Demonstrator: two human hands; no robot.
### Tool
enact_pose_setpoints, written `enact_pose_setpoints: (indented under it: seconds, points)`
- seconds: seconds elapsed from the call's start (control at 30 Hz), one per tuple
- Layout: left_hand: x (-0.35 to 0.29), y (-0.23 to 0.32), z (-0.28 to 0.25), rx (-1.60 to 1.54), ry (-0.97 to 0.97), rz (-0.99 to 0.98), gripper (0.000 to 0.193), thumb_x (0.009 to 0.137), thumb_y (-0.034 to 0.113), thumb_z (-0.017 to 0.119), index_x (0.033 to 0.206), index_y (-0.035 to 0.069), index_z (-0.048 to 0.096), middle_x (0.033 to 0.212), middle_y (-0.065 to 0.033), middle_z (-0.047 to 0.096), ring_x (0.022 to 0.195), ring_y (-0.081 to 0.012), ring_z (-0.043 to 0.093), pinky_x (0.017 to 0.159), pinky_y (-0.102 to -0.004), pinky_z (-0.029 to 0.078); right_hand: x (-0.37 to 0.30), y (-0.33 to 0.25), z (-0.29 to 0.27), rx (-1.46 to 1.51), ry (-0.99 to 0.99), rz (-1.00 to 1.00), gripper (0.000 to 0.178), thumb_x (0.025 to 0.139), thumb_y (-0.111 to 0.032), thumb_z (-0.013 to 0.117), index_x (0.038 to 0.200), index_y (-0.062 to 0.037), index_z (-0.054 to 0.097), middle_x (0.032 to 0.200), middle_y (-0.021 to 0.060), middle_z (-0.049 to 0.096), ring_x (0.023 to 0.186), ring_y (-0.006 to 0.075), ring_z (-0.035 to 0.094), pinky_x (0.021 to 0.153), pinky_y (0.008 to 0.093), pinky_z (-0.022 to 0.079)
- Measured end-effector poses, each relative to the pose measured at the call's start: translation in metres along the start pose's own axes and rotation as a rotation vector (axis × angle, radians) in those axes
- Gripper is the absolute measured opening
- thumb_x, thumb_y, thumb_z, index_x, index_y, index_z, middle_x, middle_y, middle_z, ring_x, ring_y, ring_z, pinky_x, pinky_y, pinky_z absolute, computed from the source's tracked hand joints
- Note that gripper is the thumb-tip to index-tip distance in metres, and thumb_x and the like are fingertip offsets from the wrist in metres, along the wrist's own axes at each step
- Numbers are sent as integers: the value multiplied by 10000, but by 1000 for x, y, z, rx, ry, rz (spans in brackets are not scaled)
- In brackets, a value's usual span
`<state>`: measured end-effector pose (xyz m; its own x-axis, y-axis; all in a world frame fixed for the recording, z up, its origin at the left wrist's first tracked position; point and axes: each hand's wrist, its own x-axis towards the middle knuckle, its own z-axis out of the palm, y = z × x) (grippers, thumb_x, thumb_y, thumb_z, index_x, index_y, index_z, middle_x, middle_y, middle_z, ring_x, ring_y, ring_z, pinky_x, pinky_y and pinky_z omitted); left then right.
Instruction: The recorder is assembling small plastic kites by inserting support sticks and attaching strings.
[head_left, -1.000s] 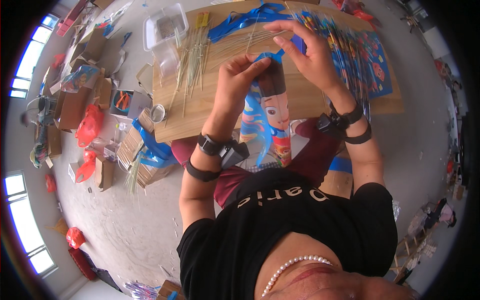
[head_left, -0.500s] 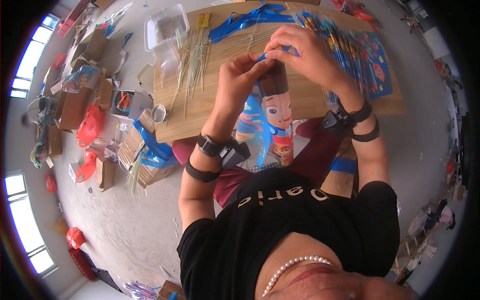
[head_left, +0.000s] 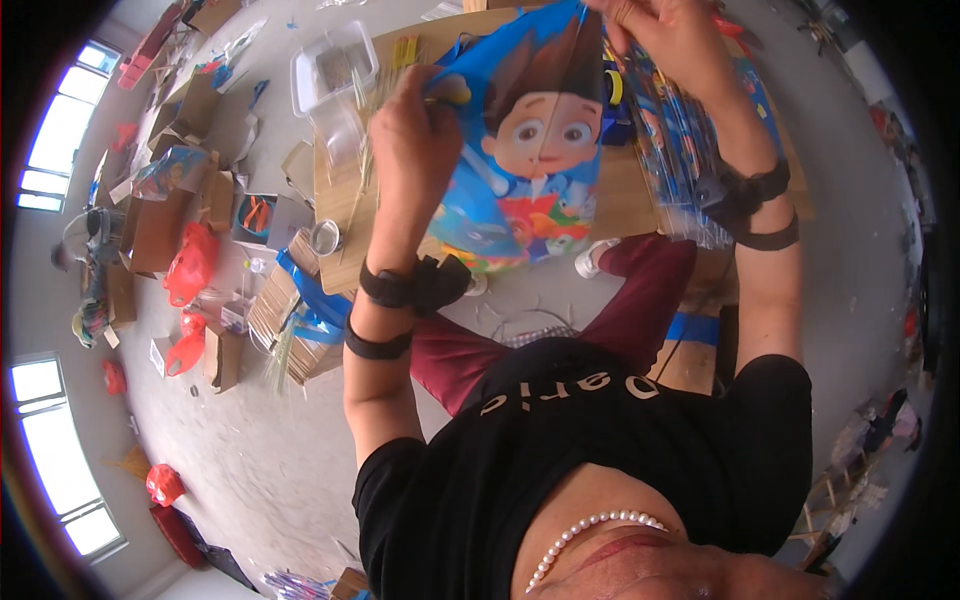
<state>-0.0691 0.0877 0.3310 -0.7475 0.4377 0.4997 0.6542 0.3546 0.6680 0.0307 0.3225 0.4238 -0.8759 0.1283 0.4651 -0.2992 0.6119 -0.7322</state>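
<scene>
In the head view, the printed sheet (head_left: 545,175) hangs at twelve to one o'clock, spread between both hands above the wooden table (head_left: 345,205). It looks light, thin, limp and perhaps slick, likely to crease, so edges or corners seem the best hold. The left hand (head_left: 415,130) is curled closed on its edge, the sheet toward three o'clock; the right hand (head_left: 668,38) seems to pinch its top corner, the sheet toward seven.

Left hand (head_left: 413,138), right hand (head_left: 678,45) on colourful sheet (head_left: 540,150)
</scene>
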Motion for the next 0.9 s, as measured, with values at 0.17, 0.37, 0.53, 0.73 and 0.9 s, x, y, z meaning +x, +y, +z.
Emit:
enact_pose_setpoints:
  seconds: [0.17,0.37,0.53,0.73,0.9]
  points:
    - [8,-23,-21,152,169,32,331,795,7,544,1093,89,663,889,-199,695,855,-411,664,754,-462,516,21,32,-19,115,245,-125,109,1003,-127,614,964,-26,623,838,5,652,681,83,656,615,217,512]
    - [7,-45,-20,307,252,118,375,814,-13,519,1132,100,681,931,-198,703,843,-395,682,744,-452,528,24,81,-44,-262,446,-353,101,996,-95,613,965,-3,640,858,18,676,788,90,643,730,250,525]
    - [0,-61,-11,398,236,133,390,826,-43,509,1125,111,706,949,-194,711,832,-383,696,736,-434,538,7,112,-61,-199,482,-348,82,996,-91,609,1005,-42,675,971,92,714,907,107,662,792,260,527]
    - [-27,-97,15,387,205,209,358,812,-65,543,1103,72,701,1109,-120,721,1061,-309,672,926,-406,524,-54,151,-46,-540,394,-445,114,954,-40,631,1065,-56,650,1029,55,731,922,187,701,803,281,549]
    - [-69,-143,46,403,36,235,388,820,-85,516,1154,31,676,1232,-129,681,1225,-296,601,1080,-441,437,-127,214,-19,-541,142,-274,316,911,49,598,1205,-65,619,1261,107,659,1119,289,659,897,358,565]
